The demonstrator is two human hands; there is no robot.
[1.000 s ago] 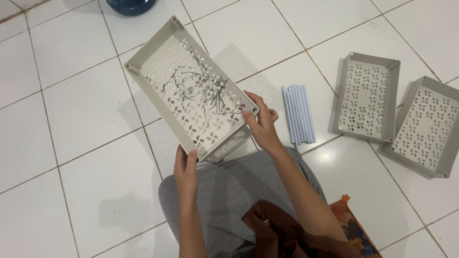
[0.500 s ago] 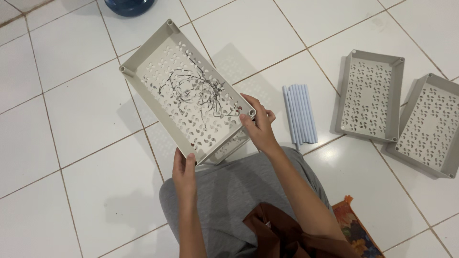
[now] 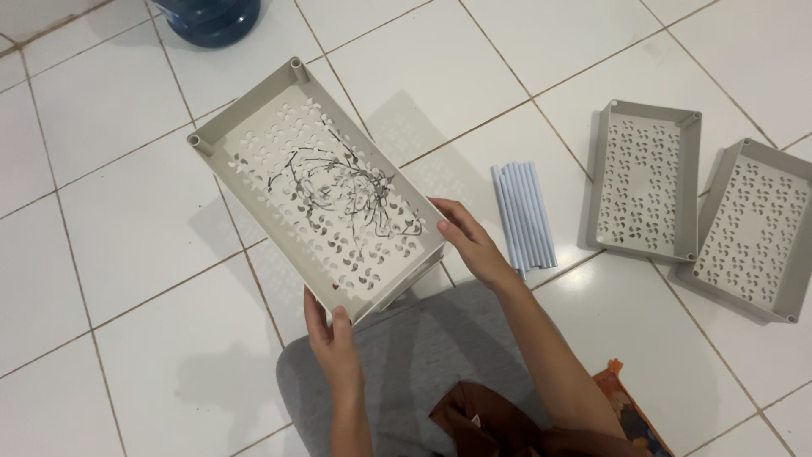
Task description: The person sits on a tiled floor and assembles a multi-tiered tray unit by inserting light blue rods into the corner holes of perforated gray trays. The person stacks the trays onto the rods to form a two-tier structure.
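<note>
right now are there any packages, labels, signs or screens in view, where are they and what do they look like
No packages, labels, signs or screens show.
Nearest to a marking: black scribbled lines on the grey perforated tray, held tilted by the left hand and right hand.
Blue water jug, top edge: no label visible.
Two grey trays and pale blue tubes, on the floor at right: unmarked.

White tiled floor (image 3: 110, 195), brownish grout lines running diagonally across the frame. Centre right: bundle of pale blue tubes (image 3: 523, 214) lying side by side on the tiles. Just right of it, grey perforated tray (image 3: 646, 191) flat on the floor; a second grey tray (image 3: 755, 228) close beside it at the right edge. Top left: blue water jug (image 3: 210, 17), cut off by the frame.
</note>
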